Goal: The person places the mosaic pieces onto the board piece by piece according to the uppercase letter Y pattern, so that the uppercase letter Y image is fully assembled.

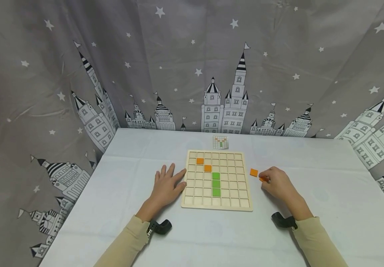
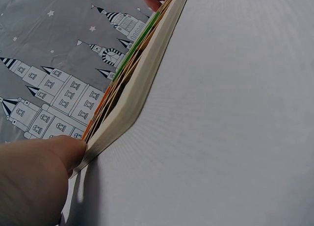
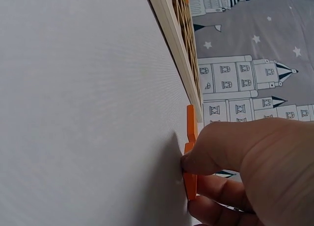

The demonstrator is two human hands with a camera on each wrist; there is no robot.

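A pale wooden grid board (image 1: 232,202) lies on the white table. Set in its squares are two orange tiles, the upper (image 1: 200,161) and the lower (image 1: 207,168), and a column of three green tiles (image 1: 216,184). My left hand (image 1: 167,187) rests at the board's left edge, fingers spread, its thumb touching the side. To the right of the board, my right hand (image 1: 278,184) pinches an orange tile (image 3: 190,179) between thumb and fingers, low over the table. Another orange tile (image 1: 253,172) lies between that hand and the board.
Behind the board lies a small pattern card (image 1: 220,142) with a grid and coloured squares. A grey curtain (image 1: 178,55) printed with castles and stars hangs along the table's back edge. Each wrist wears a black camera, left (image 1: 161,227) and right (image 1: 282,220).
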